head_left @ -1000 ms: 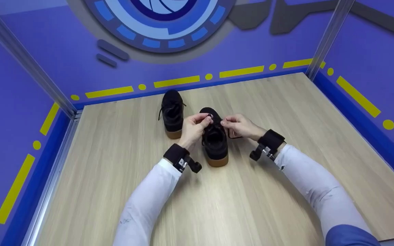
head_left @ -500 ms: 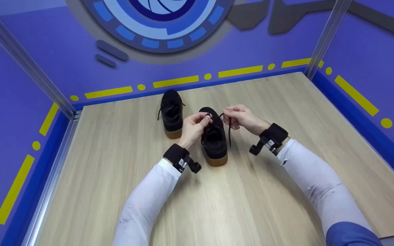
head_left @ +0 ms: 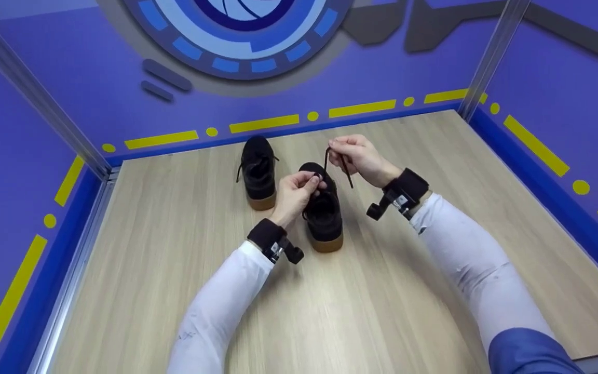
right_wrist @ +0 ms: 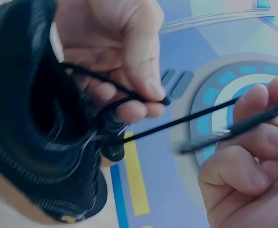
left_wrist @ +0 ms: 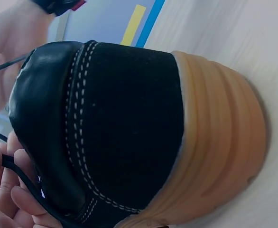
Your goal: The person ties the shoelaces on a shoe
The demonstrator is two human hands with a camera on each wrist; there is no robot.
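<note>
A black shoe with a tan sole stands upright on the wooden surface, toe toward the back wall. Over its front, my left hand pinches a loop of black shoelace between thumb and fingers. My right hand, raised above and right of the toe, grips the other part of the lace. That lace runs taut down to the shoe, and its loose end hangs from the fingers. The left wrist view has the shoe's heel close up. My left hand partly hides the lacing in the head view.
A matching black shoe stands to the left, its laces at its sides. Behind it rises a blue-purple wall with yellow marks; side walls bound the wooden surface left and right.
My right hand has moved up and toward the back wall, drawing the lace up from the shoe's right side. The left hand keeps its pinch over the shoe, nearly still.
</note>
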